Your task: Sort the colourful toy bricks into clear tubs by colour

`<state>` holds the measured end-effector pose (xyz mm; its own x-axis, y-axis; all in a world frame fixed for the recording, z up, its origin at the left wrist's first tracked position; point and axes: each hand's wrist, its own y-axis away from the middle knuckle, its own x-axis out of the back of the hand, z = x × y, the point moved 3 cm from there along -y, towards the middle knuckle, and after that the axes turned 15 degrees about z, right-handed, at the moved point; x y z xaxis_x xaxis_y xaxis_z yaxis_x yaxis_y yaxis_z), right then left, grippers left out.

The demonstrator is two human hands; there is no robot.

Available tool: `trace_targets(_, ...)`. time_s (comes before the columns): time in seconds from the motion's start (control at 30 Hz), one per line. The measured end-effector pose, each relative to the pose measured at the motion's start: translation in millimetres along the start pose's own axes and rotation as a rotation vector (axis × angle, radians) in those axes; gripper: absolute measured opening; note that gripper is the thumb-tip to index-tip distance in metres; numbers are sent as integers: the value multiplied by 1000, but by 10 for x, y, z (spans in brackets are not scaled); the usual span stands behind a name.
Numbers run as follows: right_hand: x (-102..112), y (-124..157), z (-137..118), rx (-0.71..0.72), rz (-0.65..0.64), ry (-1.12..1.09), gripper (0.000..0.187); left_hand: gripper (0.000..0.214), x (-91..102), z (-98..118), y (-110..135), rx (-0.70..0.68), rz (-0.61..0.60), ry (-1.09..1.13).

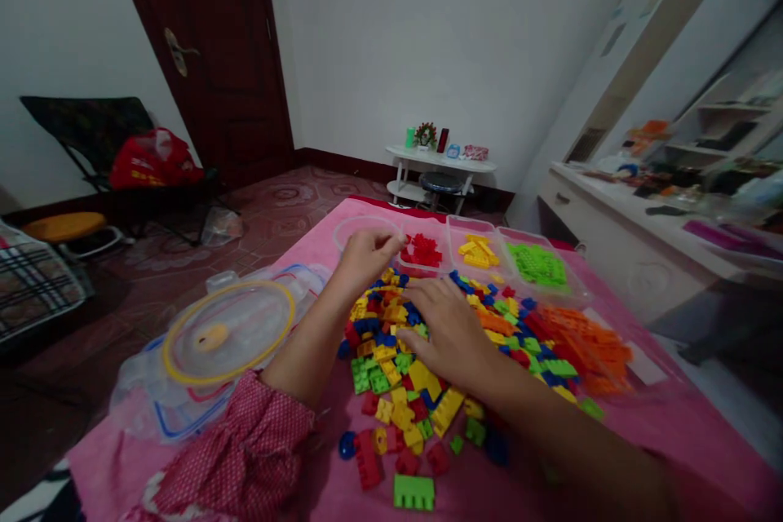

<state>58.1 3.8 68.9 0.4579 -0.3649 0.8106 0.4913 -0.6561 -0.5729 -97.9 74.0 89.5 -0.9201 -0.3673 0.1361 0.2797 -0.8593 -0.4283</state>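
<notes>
A heap of loose plastic bricks (428, 359) in red, yellow, blue, green and orange covers the pink tablecloth (673, 424). My left hand (365, 254) is raised over the heap's far edge, fingers pinched on a small red brick (404, 239) beside the tub of red bricks (422, 251). My right hand (449, 330) lies palm down on the middle of the heap, fingers bent onto the bricks. Behind stand a tub of yellow bricks (478, 251) and a tub of green bricks (538, 265). An empty round clear tub (360, 225) stands behind my left hand.
Clear lids (226, 338) with yellow, blue and red rims are stacked at the table's left. Orange bricks (587, 342) pile at the heap's right. A dresser (624, 236) stands right, a small white table (437, 163) and stool behind, a folding chair (116, 147) by the door.
</notes>
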Motion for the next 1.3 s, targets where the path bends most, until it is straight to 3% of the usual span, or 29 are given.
trace_targets(0.1,-327,-254,-376,47,-96,-47,50,33,246,74,-120,-21,130,93)
trace_targets(0.2,-656,-417,-574,-13,-225,-40,64,31,399,125,-160,-14,226,159)
trace_targets(0.3,-860,-488,-649,-95,-278,12,78,28,424,154,-158,-1,245,186)
trace_targets(0.4,-929,-495,-696,-101,-250,80,70,27,390,151,-152,-11,229,184)
trace_targets(0.5,-913,-491,-726,-87,-266,124,51,27,381,118,-160,-37,240,153)
trace_targets(0.6,-765,-539,-714,-41,-306,172,48,27,403,76,-178,-67,269,74)
trace_targets(0.77,-279,-685,-575,173,-661,194,50,28,413,4,-200,-59,279,9)
trace_targets(0.83,-140,-773,-483,170,-720,178,45,28,408,-24,-204,-56,275,-18)
trace_targets(0.93,-192,-914,-376,103,-586,145,31,28,414,-64,-212,-47,278,-85)
trace_targets(1.03,-494,-978,-360,96,-389,51,31,27,425,-95,-221,-27,283,-116)
trace_targets(1.17,-901,-920,-404,142,-348,-16,43,28,407,-109,-218,-17,281,-109)
trace_targets(1.3,-1079,-838,-421,122,-308,-11,41,27,356,-91,-190,-31,259,-101)
